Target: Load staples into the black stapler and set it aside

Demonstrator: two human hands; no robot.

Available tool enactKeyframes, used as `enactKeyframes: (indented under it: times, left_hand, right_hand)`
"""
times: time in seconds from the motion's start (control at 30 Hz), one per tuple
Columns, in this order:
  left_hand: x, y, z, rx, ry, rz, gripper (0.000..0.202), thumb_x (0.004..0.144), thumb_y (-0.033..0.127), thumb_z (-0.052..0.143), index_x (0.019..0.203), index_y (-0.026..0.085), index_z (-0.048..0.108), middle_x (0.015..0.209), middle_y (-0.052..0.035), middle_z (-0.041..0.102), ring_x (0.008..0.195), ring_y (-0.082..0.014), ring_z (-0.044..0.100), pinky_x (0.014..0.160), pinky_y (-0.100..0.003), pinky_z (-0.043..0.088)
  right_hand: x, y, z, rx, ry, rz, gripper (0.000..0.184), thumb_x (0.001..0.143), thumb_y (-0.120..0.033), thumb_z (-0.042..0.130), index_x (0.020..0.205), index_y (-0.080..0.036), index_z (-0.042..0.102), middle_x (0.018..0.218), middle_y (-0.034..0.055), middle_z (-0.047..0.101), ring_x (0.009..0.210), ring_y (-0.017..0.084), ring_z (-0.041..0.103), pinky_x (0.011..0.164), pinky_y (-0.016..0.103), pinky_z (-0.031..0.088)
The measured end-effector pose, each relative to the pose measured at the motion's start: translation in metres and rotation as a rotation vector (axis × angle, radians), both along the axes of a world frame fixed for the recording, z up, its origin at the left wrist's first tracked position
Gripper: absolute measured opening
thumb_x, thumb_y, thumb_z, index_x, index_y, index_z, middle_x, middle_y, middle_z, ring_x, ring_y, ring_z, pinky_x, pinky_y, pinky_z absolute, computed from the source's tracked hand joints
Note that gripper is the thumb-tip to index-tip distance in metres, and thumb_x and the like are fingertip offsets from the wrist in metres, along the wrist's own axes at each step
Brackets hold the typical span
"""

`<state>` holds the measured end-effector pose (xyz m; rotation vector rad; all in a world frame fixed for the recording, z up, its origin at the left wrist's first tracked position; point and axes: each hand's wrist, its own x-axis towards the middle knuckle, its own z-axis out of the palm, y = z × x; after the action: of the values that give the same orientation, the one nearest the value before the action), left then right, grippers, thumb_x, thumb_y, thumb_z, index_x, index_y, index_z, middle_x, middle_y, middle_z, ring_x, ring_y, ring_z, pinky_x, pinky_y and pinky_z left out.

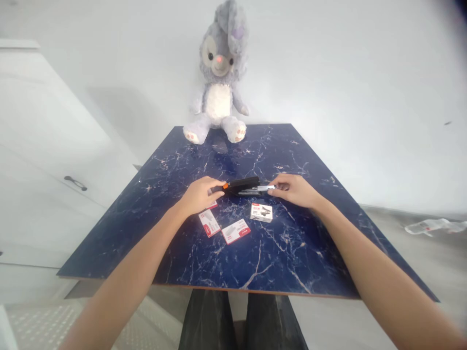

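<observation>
A black stapler point(245, 183) with an orange part at its left end lies across the middle of the table. My left hand point(200, 193) grips that orange end between thumb and fingers. At the stapler's other end, my right hand point(295, 188) pinches a silver strip of staples point(266, 188), whose left tip meets the stapler. Nearer me lie two flat red-and-white boxes point(209, 222) point(236, 231); a third red-and-white box point(212, 205) is partly hidden by my left hand. A small white box point(261, 212) with a black tool pictured on it sits below the strip.
The dark blue marbled table point(292, 253) has its front edge close to my legs. A grey plush toy point(219, 102) sits at the back against the wall. A white cabinet point(44, 160) stands to the left, and a clear plastic bag point(434, 226) lies at the right.
</observation>
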<state>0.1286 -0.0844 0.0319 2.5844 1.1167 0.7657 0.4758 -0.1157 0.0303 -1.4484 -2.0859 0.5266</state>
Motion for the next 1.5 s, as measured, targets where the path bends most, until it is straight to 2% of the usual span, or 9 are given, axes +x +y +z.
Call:
enactKeyframes:
  times: [0.23,0.47,0.77,0.9,1.03,1.17,1.3,1.37,1.5]
  left_hand:
    - [-0.046,0.008,0.032,-0.314,0.118,0.04,0.058,0.086,0.051,0.065,0.138,0.027,0.059,0.133,-0.0073,0.066,0.123,-0.0289,0.057,0.102,-0.042,0.044]
    - [-0.042,0.003,0.034,-0.442,0.215,0.014,0.065,0.072,0.059,0.076,0.128,0.028,0.064,0.127,-0.0089,0.065,0.115,-0.031,0.06,0.093,-0.039,0.046]
    - [-0.038,0.008,0.029,-0.464,-0.218,0.116,0.039,0.079,0.042,0.073,0.11,0.023,0.059,0.11,-0.0056,0.067,0.095,-0.0237,0.067,0.075,-0.033,0.051]
    - [-0.012,-0.002,0.024,-0.502,-0.549,0.054,0.031,0.079,0.039,0.074,0.094,0.021,0.054,0.091,-0.0005,0.064,0.084,-0.019,0.066,0.07,-0.029,0.051]
    - [0.022,-0.023,0.017,-0.576,-0.69,-0.063,0.035,0.076,0.039,0.08,0.09,0.02,0.053,0.092,-0.0006,0.063,0.08,-0.0159,0.064,0.07,-0.028,0.051]
    - [0.035,-0.035,0.014,-0.597,-0.645,-0.158,0.036,0.074,0.038,0.082,0.091,0.02,0.056,0.093,-0.0016,0.064,0.079,-0.015,0.063,0.071,-0.028,0.051]
    - [0.019,-0.025,0.021,-0.453,-0.583,0.032,0.03,0.08,0.042,0.074,0.09,0.02,0.057,0.085,-0.001,0.066,0.076,-0.0174,0.065,0.068,-0.029,0.049]
    - [0.006,-0.019,0.026,-0.345,-0.382,0.129,0.027,0.085,0.045,0.068,0.083,0.02,0.058,0.072,0.0008,0.064,0.065,-0.0169,0.062,0.062,-0.028,0.044]
    - [-0.008,-0.013,0.028,-0.166,0.127,0.109,0.035,0.089,0.044,0.06,0.063,0.02,0.059,0.06,0.0008,0.06,0.056,-0.0153,0.053,0.061,-0.03,0.038]
  right_hand:
    - [-0.002,-0.005,0.001,-0.019,0.005,-0.058,0.02,0.084,-0.041,0.067,0.095,-0.024,0.07,0.078,-0.0004,0.074,0.069,0.018,0.068,0.071,0.032,0.052]
    - [-0.023,-0.009,0.004,0.047,-0.124,0.016,0.027,0.091,-0.042,0.06,0.111,-0.027,0.069,0.079,-0.0005,0.073,0.068,0.018,0.067,0.066,0.031,0.05]
    - [-0.003,-0.005,0.005,0.265,-0.129,-0.015,0.02,0.089,-0.035,0.064,0.104,-0.024,0.071,0.105,0.0063,0.071,0.079,0.02,0.067,0.074,0.036,0.055]
    - [-0.034,-0.023,0.016,0.484,0.045,0.002,0.023,0.094,-0.035,0.059,0.111,-0.022,0.068,0.103,0.0086,0.07,0.087,0.023,0.068,0.079,0.039,0.058]
    - [-0.072,-0.047,0.021,0.575,0.076,0.233,0.046,0.089,-0.041,0.069,0.131,-0.024,0.06,0.128,0.0118,0.065,0.115,0.029,0.064,0.097,0.046,0.057]
    - [-0.085,-0.054,0.014,0.593,0.075,0.316,0.04,0.093,-0.035,0.065,0.132,-0.027,0.06,0.125,0.0092,0.068,0.113,0.027,0.066,0.097,0.046,0.057]
    - [-0.076,-0.054,0.017,0.618,0.044,0.294,0.034,0.091,-0.037,0.066,0.124,-0.025,0.065,0.12,0.0098,0.071,0.108,0.028,0.067,0.095,0.048,0.056]
    - [-0.076,-0.058,0.022,0.625,-0.028,0.376,0.027,0.091,-0.036,0.065,0.115,-0.025,0.069,0.117,0.0087,0.072,0.108,0.029,0.066,0.096,0.05,0.054]
    - [-0.091,-0.072,0.025,0.538,-0.156,0.568,0.017,0.087,-0.033,0.065,0.1,-0.023,0.069,0.114,0.0095,0.073,0.122,0.033,0.057,0.105,0.054,0.047]
